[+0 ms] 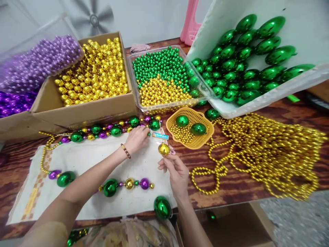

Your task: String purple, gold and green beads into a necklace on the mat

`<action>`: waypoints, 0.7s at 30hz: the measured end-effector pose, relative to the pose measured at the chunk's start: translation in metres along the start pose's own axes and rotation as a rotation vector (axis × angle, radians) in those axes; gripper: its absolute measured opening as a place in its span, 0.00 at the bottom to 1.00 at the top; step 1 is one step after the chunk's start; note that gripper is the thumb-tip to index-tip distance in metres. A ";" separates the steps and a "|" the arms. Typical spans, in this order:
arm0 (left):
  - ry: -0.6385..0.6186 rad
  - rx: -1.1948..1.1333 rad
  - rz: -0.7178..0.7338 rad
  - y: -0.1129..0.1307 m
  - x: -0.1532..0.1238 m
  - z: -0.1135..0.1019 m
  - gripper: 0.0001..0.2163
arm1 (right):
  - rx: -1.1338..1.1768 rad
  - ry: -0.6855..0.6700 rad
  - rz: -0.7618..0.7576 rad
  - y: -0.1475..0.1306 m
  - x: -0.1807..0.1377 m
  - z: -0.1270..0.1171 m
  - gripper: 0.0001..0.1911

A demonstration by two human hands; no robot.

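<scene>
My left hand point(137, 140) is closed over the cloth, with a small green bead point(148, 134) at its fingertips. My right hand point(177, 171) has its fingertips pinched at the lower edge of a shiny gold bead point(163, 149). Thin strands and a blue label point(160, 136) lie just above that bead, beside a small pink clip point(173, 151). Behind my left hand runs a strung garland of green, purple and gold beads point(116, 130). A second beaded length point(130, 184) lies on the white cloth point(89, 164), partly hidden by my left forearm.
An orange basket point(208, 140) holds gold beads and two green balls. Gold bead chains point(277, 154) spread rightward. Behind are a cardboard box point(87, 111) of gold beads, a clear tray point(164, 109) of green and gold beads, and a white foam box point(282, 92) of green ornaments. A large green ball point(162, 207) sits near the front edge.
</scene>
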State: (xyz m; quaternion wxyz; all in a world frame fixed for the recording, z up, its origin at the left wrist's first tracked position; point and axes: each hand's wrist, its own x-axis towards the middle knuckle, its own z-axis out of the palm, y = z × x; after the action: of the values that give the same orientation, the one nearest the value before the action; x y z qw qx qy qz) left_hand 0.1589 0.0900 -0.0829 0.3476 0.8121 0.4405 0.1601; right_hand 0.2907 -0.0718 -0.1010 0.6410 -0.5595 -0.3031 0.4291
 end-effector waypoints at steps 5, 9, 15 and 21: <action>0.024 -1.126 -0.242 0.012 -0.016 -0.030 0.12 | -0.069 -0.089 -0.042 0.003 -0.002 -0.004 0.06; 0.028 -1.488 -0.255 0.016 -0.031 -0.041 0.13 | -0.119 -0.184 -0.087 -0.001 -0.004 -0.006 0.05; 0.106 -1.623 -0.310 0.013 -0.040 -0.042 0.06 | -0.191 -0.261 -0.071 -0.010 -0.010 -0.008 0.06; 0.073 -1.660 -0.326 0.010 -0.041 -0.042 0.07 | -0.226 -0.281 -0.077 -0.015 -0.012 -0.006 0.06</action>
State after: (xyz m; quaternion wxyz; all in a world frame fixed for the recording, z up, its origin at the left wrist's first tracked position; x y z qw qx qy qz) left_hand 0.1181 0.0697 -0.0438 0.8355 0.2140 0.3028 0.4056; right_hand 0.2941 -0.0850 -0.0866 0.5415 -0.5504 -0.4571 0.4415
